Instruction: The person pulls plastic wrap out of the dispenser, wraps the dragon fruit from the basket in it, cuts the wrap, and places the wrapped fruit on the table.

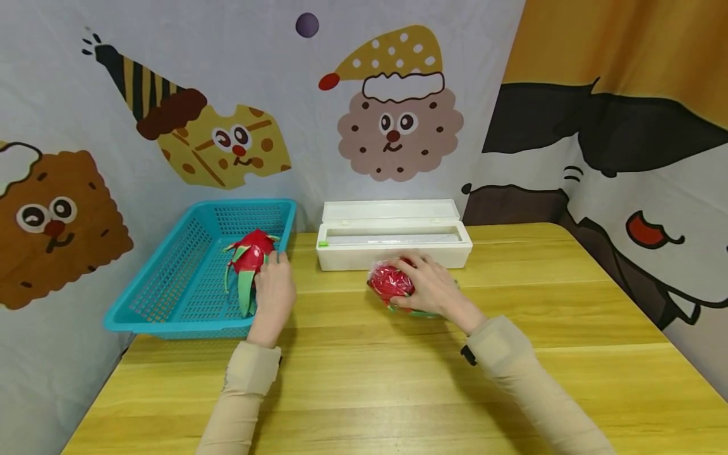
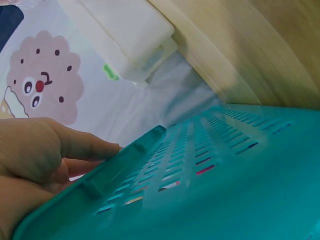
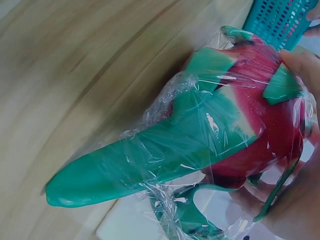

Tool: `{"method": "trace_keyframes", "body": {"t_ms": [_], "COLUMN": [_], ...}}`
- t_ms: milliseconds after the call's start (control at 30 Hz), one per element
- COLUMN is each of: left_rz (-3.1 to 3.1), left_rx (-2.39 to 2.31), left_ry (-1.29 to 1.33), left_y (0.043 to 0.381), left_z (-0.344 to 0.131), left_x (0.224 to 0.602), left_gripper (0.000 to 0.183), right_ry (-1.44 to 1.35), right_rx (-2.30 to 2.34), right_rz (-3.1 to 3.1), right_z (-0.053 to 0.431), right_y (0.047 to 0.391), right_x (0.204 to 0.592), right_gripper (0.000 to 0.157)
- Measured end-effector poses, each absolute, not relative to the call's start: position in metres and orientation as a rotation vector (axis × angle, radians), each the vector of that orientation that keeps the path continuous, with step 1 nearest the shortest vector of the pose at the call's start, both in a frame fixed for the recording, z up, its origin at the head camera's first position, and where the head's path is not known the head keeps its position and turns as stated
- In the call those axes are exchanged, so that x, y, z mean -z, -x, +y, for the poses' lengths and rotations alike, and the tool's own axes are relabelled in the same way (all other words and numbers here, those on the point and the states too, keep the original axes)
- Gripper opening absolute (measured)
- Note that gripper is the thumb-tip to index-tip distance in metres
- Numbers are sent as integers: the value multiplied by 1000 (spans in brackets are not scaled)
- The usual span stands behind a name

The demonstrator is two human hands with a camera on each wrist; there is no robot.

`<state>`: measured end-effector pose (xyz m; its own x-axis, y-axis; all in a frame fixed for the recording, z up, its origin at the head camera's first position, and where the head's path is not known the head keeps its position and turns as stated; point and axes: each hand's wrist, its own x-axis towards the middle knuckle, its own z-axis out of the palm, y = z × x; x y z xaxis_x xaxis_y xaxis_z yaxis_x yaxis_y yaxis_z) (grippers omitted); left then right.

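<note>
Curled around a wrapped dragon fruit [image 1: 390, 284], the right hand [image 1: 429, 284] holds it firmly; from my distant place I cannot tell if it touches the wooden table [image 1: 341, 392] below. Clear film [image 3: 170, 97] covers its red skin and green leaves. I see also the left hand [image 1: 275, 294] at the right rim of the blue basket [image 1: 199, 284], with fingers going over it. I cannot tell whether they pinch the rim or the second dragon fruit [image 1: 254, 251], which lies inside, just beside them. Behind the wrapped fruit stands a white box [image 1: 392, 258], its lid [image 1: 389, 210] raised. Farthest, a cloth [image 1: 244, 50] hangs with cartoon biscuits.
</note>
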<state>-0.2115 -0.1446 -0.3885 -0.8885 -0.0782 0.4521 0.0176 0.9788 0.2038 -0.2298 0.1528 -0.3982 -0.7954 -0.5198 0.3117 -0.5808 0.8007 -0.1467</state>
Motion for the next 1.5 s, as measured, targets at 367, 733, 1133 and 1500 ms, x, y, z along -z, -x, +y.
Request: {"method": "trace_keyframes", "body": {"t_ms": [367, 733, 1133, 1500], "left_rz": [-2681, -2691, -2685, -2716], "left_rx": [283, 302, 320, 336], "left_ry": [-49, -30, -8, -15], "left_y": [211, 210, 209, 209], "left_z": [-143, -143, -145, -145], "left_x": [387, 386, 385, 384], "left_gripper": [35, 37, 37, 37], "right_ry": [-660, -558, -282, -44], "right_rx": [-340, -376, -399, -356], "right_rz": [-2842, -2865, -2978, -2958], "right_z": [187, 235, 293, 340], "right_y": [226, 223, 217, 212], "right_x": [395, 396, 392, 392], "right_gripper": [74, 74, 78, 81]}}
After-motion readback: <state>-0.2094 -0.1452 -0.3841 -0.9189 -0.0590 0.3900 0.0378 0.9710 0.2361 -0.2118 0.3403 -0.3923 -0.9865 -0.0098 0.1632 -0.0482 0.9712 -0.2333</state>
